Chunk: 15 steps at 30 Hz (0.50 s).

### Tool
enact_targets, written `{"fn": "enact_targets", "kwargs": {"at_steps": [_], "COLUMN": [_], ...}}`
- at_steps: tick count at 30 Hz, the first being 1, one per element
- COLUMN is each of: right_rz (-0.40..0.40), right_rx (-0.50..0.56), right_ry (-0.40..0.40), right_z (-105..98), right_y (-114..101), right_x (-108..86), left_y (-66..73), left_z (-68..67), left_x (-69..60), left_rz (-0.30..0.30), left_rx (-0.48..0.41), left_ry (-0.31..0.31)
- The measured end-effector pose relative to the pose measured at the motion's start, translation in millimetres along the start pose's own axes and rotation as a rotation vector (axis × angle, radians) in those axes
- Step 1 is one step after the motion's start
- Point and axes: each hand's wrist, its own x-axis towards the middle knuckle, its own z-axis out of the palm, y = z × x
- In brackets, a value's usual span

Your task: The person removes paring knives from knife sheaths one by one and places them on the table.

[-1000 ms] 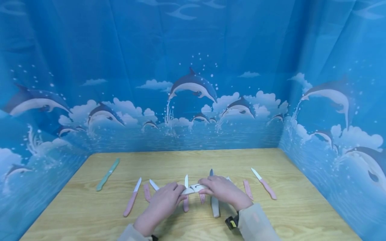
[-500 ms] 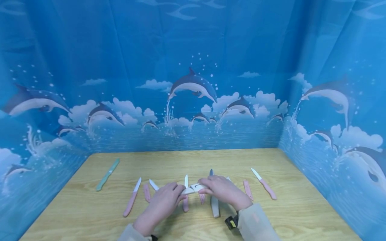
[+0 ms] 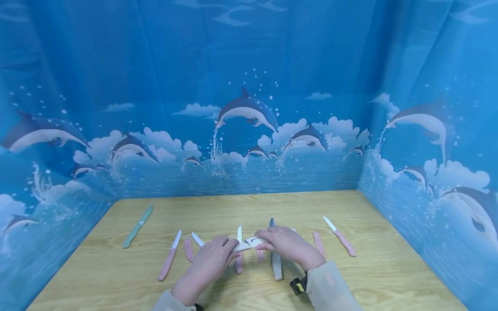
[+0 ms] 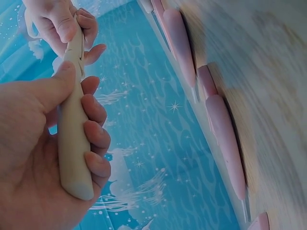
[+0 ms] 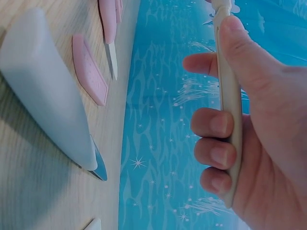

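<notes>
My left hand grips the cream handle of a paring knife, fingers curled round it and thumb along its top. My right hand holds a matching cream blade sheath, its thumb pressing near the end. Handle and sheath meet end to end between the hands, above the table; no blade shows between them. Below the right hand lies another knife with a whitish handle and a dark blade. A pink-handled knife and a pink sheath lie beneath the joined pieces.
On the wooden table lie a green knife at far left, a pink knife and pink sheath left of the hands. Another pink sheath and pink knife lie right. A blue dolphin curtain encloses the back and sides.
Both hands keep the same grip on the knife and sheath. Only the head view has shifted very slightly.
</notes>
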Motion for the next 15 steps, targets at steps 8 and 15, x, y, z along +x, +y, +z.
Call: {"fn": "enact_targets", "kwargs": {"at_steps": [8, 15], "right_rz": [-0.012, -0.023], "right_rx": [-0.001, -0.009], "right_ry": [0.001, 0.002], "right_z": [0.1, -0.5], "right_y": [1.7, 2.4], "right_x": [0.1, -0.4], "left_y": [-0.6, -0.7], "left_z": [2.0, 2.5], "left_x": [-0.1, 0.2], "left_rz": [-0.006, -0.008], "left_rx": [-0.006, -0.006], "left_ry": [-0.002, 0.001]}}
